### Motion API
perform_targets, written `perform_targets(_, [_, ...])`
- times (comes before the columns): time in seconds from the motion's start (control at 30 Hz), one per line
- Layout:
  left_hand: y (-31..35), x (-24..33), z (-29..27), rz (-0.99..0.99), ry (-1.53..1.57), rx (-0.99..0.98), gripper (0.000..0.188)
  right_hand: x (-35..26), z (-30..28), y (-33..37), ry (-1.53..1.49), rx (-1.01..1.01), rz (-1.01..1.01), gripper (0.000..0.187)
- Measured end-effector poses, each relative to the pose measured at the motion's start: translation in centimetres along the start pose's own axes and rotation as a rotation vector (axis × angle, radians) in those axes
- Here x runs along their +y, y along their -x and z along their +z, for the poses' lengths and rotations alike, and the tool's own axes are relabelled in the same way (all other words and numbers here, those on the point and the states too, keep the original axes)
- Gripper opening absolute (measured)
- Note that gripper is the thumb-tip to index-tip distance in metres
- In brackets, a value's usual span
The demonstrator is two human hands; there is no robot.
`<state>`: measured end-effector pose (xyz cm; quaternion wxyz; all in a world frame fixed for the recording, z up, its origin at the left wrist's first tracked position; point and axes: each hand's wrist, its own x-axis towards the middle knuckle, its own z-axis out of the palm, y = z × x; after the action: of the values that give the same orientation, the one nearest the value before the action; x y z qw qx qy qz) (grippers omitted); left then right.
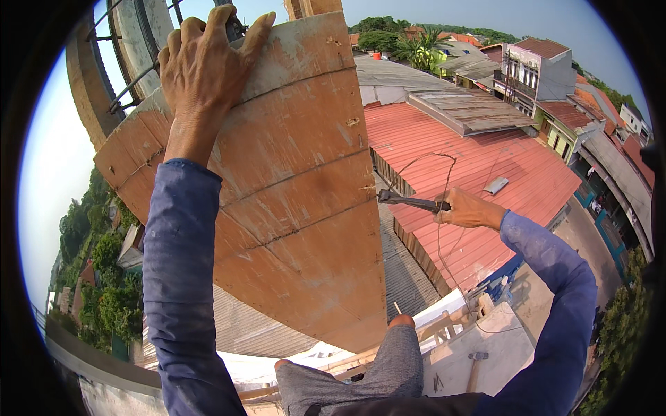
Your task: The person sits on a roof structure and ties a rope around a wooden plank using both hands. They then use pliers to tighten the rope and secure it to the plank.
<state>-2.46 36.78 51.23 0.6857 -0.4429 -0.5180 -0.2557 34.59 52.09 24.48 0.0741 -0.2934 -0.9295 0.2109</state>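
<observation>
A large orange-brown wooden panel (305, 173) with a pale top edge stands tilted in front of me. My left hand (208, 69) grips that top edge, its fingers and thumb hooked over the rim. To the right of the panel, my right hand (461, 209) is closed round the handles of dark metal pincers (409, 200). Their head is at the panel's right edge; whether the jaws bite on anything is too small to tell. Thin wire (454, 170) loops above the pincers and trails down below my right hand.
Steel reinforcing bars (146, 31) and a wooden board (90, 83) rise behind the panel. Below my knees, a hammer (475, 367) and some nails (438, 383) lie on a pale slab (499, 329). A red metal roof (479, 156) and a street lie far below.
</observation>
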Motion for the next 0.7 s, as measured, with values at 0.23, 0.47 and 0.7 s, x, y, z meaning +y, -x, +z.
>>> perform_targets(0.23, [0.0,0.7,-0.3,0.004,0.026,0.018,0.062,-1.8,0.7,1.4,0.229,0.383,-0.23,0.033])
perform_targets(0.47, [0.1,3.1,-1.9,-0.132,0.177,-0.048,0.041,-2.8,1.6,1.5,0.405,0.331,-0.014,0.058])
perform_targets(0.7, [-0.7,2.9,-3.6,-0.158,0.269,-0.2,0.044,-1.9,2.7,0.0,0.555,0.602,-0.226,0.07])
